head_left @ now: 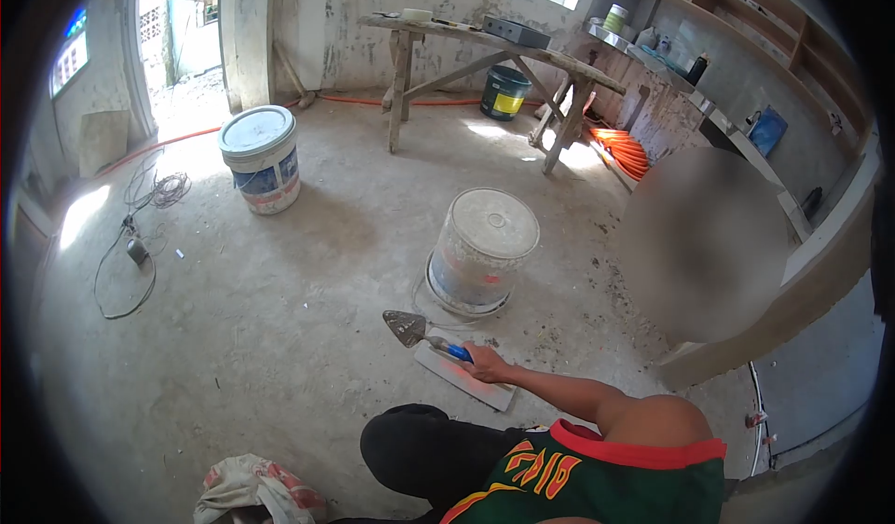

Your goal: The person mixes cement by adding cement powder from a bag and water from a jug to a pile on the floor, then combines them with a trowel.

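Observation:
My right hand point(487, 364) is closed round the blue handle of a pointing trowel point(405, 327). Its grey, mortar-stained blade points left, above the concrete floor. Under the hand and trowel is a flat rectangular plastering trowel point(480, 390), partly covered by them. Just beyond, an upside-down pail point(494, 224) crusted with cement stands on a lid-like base. My left hand is out of view. A white and red sack point(256, 485) lies at the bottom left.
A lidded paint bucket point(259, 174) stands farther left, near tangled wire point(168, 191). A wooden trestle bench point(466, 34) spans the back, with a dark bucket point(505, 93) behind it. Coiled orange hose point(620, 153) lies by the counter. A blurred patch covers part of the right side.

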`<state>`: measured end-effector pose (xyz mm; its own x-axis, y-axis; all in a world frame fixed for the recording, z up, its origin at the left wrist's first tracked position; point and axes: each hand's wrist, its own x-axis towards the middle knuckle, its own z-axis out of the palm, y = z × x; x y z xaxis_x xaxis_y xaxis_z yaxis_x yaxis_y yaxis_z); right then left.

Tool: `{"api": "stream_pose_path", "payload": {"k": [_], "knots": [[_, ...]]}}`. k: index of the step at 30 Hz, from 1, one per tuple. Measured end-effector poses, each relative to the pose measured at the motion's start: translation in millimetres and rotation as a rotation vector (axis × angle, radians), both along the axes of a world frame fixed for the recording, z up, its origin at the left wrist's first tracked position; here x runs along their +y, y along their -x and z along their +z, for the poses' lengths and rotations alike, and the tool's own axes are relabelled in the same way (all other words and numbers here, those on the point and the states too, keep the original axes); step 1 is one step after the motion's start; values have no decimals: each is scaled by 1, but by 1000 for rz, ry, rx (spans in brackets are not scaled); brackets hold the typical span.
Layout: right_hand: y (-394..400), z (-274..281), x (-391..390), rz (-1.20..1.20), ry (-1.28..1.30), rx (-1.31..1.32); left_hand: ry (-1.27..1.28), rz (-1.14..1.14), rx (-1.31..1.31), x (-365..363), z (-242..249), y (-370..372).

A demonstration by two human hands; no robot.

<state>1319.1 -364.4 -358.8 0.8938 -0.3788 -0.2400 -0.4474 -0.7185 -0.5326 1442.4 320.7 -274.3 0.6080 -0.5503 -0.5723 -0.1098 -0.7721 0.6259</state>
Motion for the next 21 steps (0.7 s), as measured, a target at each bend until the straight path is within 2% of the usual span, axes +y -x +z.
{"api": "stream_pose_path", "payload": {"k": [4, 7, 11, 21], "knots": [[-21, 32, 24, 49, -76, -46, -48, 186, -166, -26, -16, -40], [-37, 30, 38, 79, -120, -126, -39, 255, -243, -55, -37, -69], [-52, 31, 63, 83, -170, -241, -56, 302, -249, -87, -65, -88], [-34, 46, 87, -19, -287, -242, -103, 424, -311, -107, -129, -156]]}}
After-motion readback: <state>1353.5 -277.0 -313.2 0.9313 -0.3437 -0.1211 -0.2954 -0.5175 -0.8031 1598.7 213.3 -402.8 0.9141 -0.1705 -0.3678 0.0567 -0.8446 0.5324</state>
